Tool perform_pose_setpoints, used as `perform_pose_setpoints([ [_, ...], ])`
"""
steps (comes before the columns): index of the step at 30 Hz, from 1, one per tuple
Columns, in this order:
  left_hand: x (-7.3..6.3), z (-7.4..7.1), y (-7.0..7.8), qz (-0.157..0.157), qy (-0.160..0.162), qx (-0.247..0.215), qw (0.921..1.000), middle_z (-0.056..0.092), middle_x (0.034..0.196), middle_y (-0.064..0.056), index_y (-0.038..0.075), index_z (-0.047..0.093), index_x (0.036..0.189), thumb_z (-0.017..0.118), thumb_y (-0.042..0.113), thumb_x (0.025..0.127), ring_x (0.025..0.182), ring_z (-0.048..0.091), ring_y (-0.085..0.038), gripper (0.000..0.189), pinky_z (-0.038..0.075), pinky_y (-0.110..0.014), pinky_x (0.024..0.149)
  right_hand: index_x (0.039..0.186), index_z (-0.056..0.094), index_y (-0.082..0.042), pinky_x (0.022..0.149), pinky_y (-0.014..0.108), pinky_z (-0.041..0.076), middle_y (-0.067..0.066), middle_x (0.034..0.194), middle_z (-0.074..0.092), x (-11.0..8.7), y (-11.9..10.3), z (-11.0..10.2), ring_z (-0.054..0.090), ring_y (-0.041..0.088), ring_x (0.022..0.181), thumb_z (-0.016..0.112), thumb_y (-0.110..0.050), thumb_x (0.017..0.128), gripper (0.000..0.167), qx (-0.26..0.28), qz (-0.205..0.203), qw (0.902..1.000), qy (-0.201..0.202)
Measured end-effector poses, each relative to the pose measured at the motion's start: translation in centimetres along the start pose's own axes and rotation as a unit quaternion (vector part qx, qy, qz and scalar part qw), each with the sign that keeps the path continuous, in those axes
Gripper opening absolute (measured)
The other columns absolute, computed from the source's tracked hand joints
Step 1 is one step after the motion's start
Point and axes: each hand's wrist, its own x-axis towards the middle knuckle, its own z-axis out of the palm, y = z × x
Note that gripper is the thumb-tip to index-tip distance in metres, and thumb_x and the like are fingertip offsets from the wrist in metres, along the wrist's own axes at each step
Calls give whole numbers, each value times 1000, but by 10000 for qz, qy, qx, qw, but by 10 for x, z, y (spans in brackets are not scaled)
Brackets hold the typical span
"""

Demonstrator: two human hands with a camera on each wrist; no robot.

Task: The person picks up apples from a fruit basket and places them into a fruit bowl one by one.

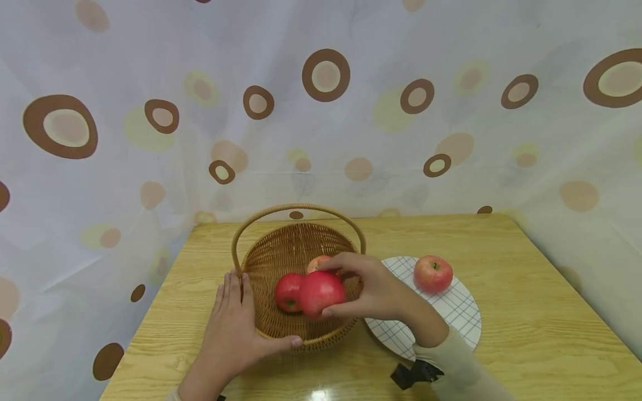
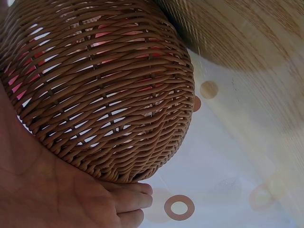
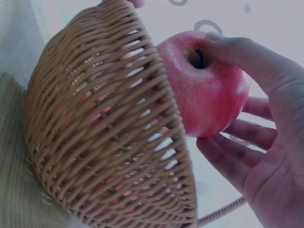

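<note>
A wicker basket with a tall hoop handle holds a red apple and a paler apple, the latter partly hidden. My right hand grips another red apple over the basket's opening, thumb on the near side. In the right wrist view this apple is not separable from others through the weave, but the held apple shows its stem beside the thumb, at the rim. My left hand rests against the basket's left side, fingers extended and thumb along the near rim.
Right of the basket lies a round white plate with a blue grid pattern, bearing one red-yellow apple. Everything stands on a wooden table. A curtain with brown ring patterns hangs behind and at both sides.
</note>
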Motion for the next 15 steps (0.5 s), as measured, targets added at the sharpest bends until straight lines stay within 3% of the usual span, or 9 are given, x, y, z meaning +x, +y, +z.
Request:
perform_pose_setpoints([
  [15,0,0,0,98,159,-43,9998,9,171,-37,-14,22,163,67,99,64,163,8,-51,157,17,-64,132,130,72,-19,88,34,65,-5,122,75,-17,8,-25,70,13,110,99,-22,76,61,-40,442,9974,571],
])
